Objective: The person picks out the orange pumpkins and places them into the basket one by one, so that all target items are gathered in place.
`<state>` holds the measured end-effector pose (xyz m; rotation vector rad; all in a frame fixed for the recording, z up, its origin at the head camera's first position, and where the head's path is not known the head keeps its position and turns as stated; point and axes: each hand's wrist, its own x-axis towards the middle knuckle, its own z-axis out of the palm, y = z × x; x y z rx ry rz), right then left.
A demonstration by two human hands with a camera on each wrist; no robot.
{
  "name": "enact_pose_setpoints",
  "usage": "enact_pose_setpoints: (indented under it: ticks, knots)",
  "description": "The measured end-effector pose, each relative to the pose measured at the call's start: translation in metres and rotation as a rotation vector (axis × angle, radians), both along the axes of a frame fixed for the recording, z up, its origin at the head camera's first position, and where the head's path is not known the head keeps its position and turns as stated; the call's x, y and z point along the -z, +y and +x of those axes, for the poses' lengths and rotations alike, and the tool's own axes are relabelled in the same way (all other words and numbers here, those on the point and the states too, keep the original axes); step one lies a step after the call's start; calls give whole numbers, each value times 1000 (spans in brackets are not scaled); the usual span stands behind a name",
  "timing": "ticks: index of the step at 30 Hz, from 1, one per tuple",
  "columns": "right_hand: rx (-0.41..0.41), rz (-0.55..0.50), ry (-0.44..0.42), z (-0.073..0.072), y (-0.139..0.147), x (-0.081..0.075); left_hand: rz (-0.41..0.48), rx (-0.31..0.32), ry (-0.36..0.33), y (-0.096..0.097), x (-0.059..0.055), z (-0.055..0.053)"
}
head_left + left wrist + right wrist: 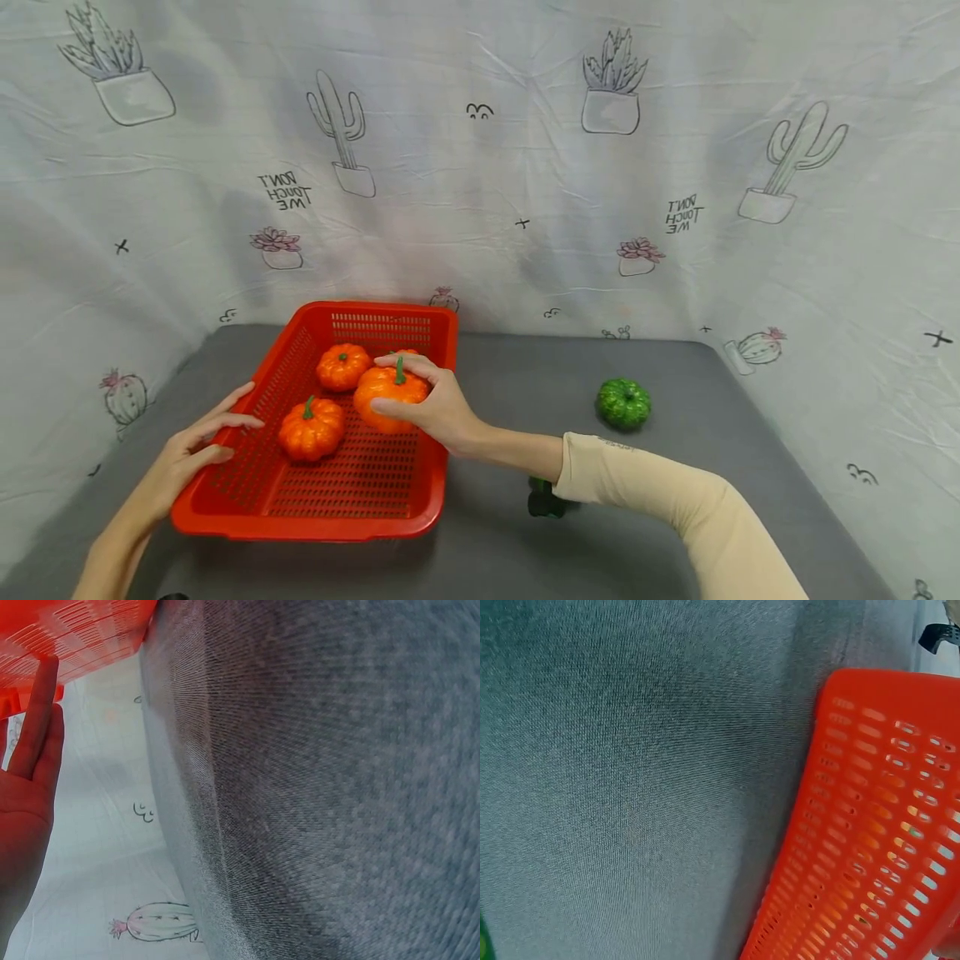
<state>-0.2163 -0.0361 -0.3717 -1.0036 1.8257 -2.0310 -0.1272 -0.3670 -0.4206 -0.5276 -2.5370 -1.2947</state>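
Observation:
My right hand holds an orange toy pumpkin by its sides, between thumb and fingers, over the right part of a red slotted basket. Inside the basket are two more orange pumpkins, one at the back and one nearer the left wall. Behind the held one, a bit of orange shows, mostly hidden. At the basket's left rim, my left hand rests with fingers extended. In the left wrist view its straight fingers touch the basket's outer wall.
A green pumpkin sits on the grey tabletop to the right. Under my right forearm lies a dark green object, partly covered. A patterned white curtain hangs behind the table.

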Motion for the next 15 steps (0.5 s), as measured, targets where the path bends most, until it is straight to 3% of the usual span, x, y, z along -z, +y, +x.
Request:
enact_pose_setpoints:
  ticks: [8, 15]
  knots:
    - [-71, 44, -43, -8, -11, 10, 5, 11, -7, 0, -1, 1]
    - [-205, 57, -73, -24, -9, 7, 20, 14, -16, -2, 2, 0]
